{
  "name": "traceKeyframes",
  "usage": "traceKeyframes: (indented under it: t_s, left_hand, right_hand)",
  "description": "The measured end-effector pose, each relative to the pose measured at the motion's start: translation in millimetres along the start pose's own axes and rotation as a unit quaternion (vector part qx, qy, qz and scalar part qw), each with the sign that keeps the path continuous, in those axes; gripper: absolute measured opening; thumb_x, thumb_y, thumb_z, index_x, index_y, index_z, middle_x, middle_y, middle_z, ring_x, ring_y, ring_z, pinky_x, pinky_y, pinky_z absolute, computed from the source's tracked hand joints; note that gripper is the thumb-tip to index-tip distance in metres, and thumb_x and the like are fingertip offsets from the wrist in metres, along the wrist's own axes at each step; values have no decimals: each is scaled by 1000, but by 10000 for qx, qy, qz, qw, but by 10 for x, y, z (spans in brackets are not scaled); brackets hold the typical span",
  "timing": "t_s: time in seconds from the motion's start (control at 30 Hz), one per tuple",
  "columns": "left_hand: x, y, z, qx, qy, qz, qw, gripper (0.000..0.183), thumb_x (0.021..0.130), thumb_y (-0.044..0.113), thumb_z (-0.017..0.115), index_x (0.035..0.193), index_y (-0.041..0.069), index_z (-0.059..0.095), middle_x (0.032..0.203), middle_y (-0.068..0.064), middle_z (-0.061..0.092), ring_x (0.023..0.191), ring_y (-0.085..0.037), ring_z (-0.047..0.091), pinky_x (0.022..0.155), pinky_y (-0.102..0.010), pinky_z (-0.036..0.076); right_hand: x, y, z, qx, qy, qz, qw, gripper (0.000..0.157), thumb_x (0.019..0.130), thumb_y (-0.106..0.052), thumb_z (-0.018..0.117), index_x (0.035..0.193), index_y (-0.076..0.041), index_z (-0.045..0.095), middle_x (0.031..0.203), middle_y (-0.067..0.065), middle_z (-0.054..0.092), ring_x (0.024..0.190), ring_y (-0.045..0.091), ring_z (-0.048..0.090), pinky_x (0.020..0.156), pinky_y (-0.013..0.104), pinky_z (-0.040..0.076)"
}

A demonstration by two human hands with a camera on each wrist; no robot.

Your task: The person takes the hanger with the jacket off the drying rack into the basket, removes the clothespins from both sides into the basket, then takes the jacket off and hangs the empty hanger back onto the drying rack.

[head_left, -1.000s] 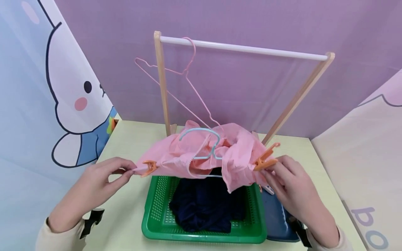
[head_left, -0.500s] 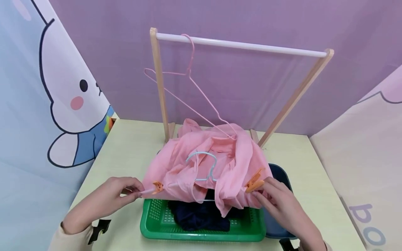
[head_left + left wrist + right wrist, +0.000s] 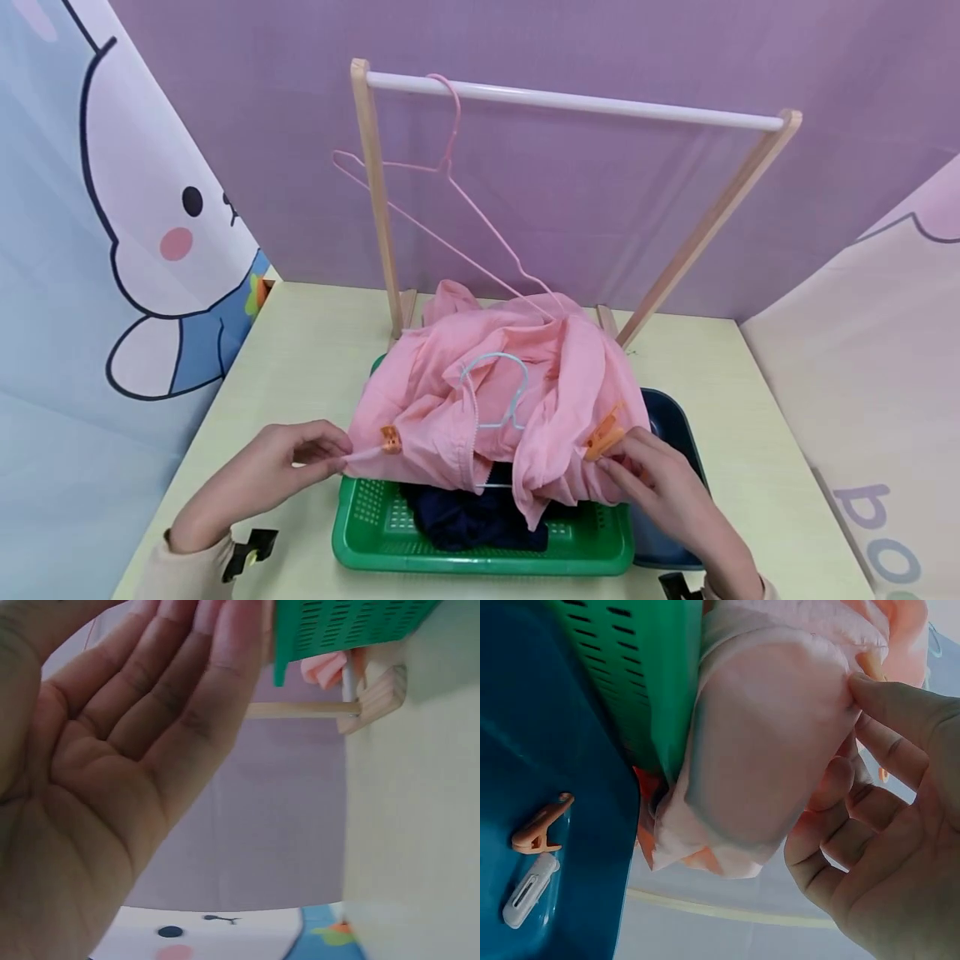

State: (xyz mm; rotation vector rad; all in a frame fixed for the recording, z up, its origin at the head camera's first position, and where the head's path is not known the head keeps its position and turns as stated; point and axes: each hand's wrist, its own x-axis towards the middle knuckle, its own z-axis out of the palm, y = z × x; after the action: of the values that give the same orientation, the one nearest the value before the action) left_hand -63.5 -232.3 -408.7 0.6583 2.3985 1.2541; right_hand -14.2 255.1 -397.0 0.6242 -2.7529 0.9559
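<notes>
A pink zip-up garment point(image 3: 442, 375) lies draped over the green basket point(image 3: 480, 563), with a light blue hanger point(image 3: 517, 392) inside it, its hook showing at the collar. Orange clothespins grip the garment: one clothespin point(image 3: 391, 439) at the left, another clothespin point(image 3: 604, 433) at the right. My left hand point(image 3: 292, 462) pinches the garment's left edge between thumb and fingers. On the other side, my right hand point(image 3: 667, 487) pinches the cloth beside the right clothespin; the right wrist view shows thumb and fingers on the pink cloth point(image 3: 772, 735). Dark navy cloth point(image 3: 472, 521) sits in the basket.
Behind stands a wooden rack point(image 3: 378, 200) with a white rail point(image 3: 585, 102). A pink hanger point(image 3: 491, 229) hangs from the rail, its lower end against the garment. Right of the basket is a dark blue tray point(image 3: 585, 877) holding an orange clothespin point(image 3: 536, 829) and a white clip point(image 3: 531, 891).
Both hands have lowered the garment onto the basket, and it now spreads wider, covering more of the navy cloth. The pink hanger has swung a little on the rail.
</notes>
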Motion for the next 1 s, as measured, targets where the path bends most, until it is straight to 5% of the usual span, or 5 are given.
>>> traceKeyframes:
  t_s: [0.33, 0.5, 0.67, 1.0]
  left_hand:
    - [3, -283, 124, -1587, 535, -38, 9859, 26, 94, 11, 71, 119, 4, 66, 101, -8, 73, 92, -22, 71, 77, -35, 60]
    - [29, -346, 156, -1884, 597, -220, 9800, 32, 94, 10, 71, 124, 0, 63, 103, -11, 72, 92, -23, 71, 78, -39, 60]
    - [35, -411, 173, -2099, 619, -67, 9757, 34, 94, 5, 70, 126, -3, 60, 104, -15, 72, 93, -24, 71, 78, -40, 60]
    - [41, -493, 202, -2443, 575, 478, 9668, 35, 94, -3, 66, 126, -4, 54, 103, -17, 72, 91, -25, 71, 75, -40, 60]
  right_hand:
    - [61, 97, -16, 683, 128, 100, 9975, 31, 86, -3, 79, 107, -22, 67, 92, -9, 60, 70, 7, 51, 55, 22, 48]
    - [110, 155, -54, 1234, 353, 628, 9897, 35, 90, 2, 72, 123, -9, 66, 113, 5, 58, 82, 14, 52, 63, 24, 50]
    - [223, 185, -82, 1303, 505, 1277, 9819, 26, 96, -8, 68, 122, -8, 69, 118, 5, 58, 87, 15, 52, 64, 23, 49]
    - [408, 242, -94, 1184, 106, 1428, 9826, 25, 97, -14, 68, 121, -7, 71, 115, 8, 60, 87, 19, 54, 71, 24, 51]
